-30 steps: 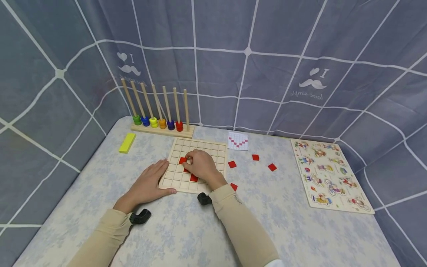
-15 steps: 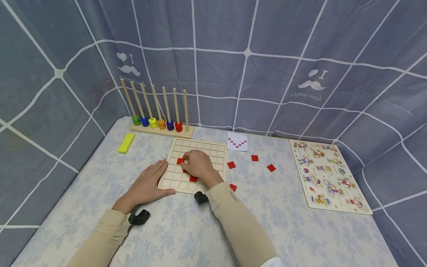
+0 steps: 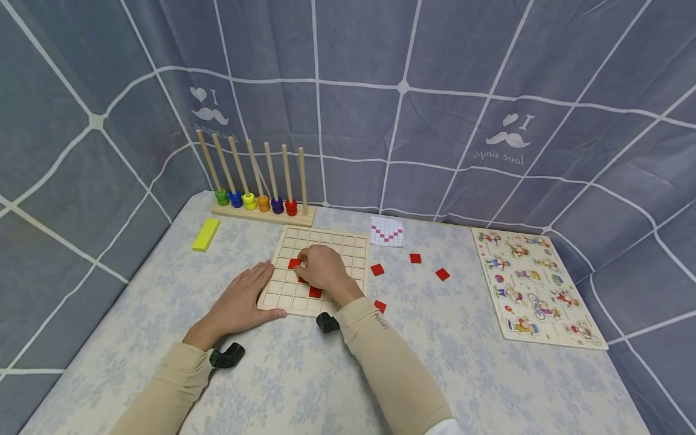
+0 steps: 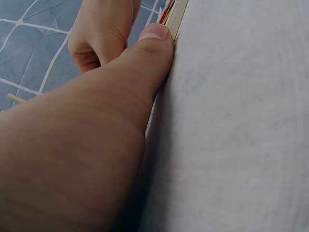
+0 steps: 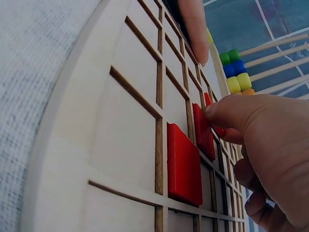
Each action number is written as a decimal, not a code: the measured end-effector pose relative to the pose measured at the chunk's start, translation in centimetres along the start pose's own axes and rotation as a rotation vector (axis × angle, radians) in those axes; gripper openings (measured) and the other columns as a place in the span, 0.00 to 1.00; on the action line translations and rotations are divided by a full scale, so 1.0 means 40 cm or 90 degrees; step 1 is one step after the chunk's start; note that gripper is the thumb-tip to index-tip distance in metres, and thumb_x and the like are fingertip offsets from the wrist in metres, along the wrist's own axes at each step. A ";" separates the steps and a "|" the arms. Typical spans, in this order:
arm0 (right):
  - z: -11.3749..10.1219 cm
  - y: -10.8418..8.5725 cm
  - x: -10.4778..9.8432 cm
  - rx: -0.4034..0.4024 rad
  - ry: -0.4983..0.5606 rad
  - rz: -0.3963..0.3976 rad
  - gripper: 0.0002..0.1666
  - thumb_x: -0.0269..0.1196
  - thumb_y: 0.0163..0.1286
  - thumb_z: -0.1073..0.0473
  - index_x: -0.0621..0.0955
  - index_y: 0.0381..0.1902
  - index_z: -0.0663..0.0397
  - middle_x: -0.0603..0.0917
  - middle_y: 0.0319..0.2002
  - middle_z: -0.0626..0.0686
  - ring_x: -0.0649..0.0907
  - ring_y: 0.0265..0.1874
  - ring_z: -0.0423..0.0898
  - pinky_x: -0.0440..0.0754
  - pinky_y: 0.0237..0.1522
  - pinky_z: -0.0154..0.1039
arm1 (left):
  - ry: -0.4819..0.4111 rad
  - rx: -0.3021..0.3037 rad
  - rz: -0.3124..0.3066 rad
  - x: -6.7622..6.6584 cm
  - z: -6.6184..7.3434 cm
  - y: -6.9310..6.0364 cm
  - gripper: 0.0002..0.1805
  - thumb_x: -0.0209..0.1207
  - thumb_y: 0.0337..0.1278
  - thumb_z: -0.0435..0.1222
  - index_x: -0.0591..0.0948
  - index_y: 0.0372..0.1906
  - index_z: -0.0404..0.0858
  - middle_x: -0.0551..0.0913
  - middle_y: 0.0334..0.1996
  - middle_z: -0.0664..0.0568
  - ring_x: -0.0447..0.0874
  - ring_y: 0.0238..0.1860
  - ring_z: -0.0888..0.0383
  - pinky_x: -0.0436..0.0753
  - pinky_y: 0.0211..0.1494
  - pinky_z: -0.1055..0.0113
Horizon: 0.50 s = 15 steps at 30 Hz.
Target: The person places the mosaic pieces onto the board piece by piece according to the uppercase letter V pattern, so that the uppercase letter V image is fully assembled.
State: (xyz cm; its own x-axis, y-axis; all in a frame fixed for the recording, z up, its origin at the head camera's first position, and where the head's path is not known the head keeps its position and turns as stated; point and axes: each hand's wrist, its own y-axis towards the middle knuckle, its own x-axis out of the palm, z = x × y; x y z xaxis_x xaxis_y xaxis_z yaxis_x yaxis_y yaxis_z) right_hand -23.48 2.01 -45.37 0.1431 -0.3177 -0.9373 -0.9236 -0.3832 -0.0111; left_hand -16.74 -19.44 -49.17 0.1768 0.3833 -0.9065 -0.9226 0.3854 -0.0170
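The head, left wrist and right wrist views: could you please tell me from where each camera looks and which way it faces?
Head: worn on the head, facing forward and down at the grid board; both hands and sleeves show.
Left wrist: at the left wrist, facing along the left hand toward the board's edge; the right hand shows too.
Right wrist: at the right wrist, facing across the board's red tiles; the right hand and part of the left show.
Shared by head and right wrist: the bead rack.
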 end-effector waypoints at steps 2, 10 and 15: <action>0.000 0.000 0.000 0.000 0.001 0.002 0.18 0.65 0.71 0.50 0.88 0.55 0.46 0.84 0.29 0.43 0.84 0.37 0.41 0.85 0.49 0.38 | 0.001 0.000 0.000 0.000 0.000 0.000 0.65 0.64 0.51 0.69 0.53 0.81 0.32 0.53 0.82 0.38 0.50 0.82 0.39 0.52 0.82 0.40; 0.000 0.000 0.003 0.020 0.041 -0.001 0.18 0.65 0.72 0.48 0.88 0.55 0.46 0.83 0.21 0.43 0.82 0.29 0.40 0.84 0.40 0.36 | 0.003 -0.003 -0.003 0.001 0.001 0.000 0.65 0.65 0.51 0.69 0.53 0.81 0.32 0.52 0.82 0.38 0.49 0.82 0.39 0.52 0.82 0.40; 0.000 0.002 0.006 0.053 0.101 -0.002 0.16 0.66 0.72 0.48 0.89 0.53 0.45 0.88 0.26 0.43 0.84 0.31 0.41 0.84 0.41 0.35 | 0.002 -0.002 -0.004 0.000 0.001 0.001 0.65 0.65 0.51 0.69 0.52 0.81 0.32 0.52 0.82 0.38 0.49 0.82 0.39 0.52 0.82 0.40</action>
State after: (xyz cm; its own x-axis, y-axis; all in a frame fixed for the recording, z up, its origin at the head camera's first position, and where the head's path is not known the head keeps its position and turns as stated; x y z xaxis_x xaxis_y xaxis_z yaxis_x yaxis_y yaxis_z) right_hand -23.52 1.91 -45.59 0.1941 -0.4522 -0.8705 -0.9483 -0.3135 -0.0486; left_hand -16.75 -19.40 -49.17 0.1812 0.3792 -0.9074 -0.9225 0.3854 -0.0232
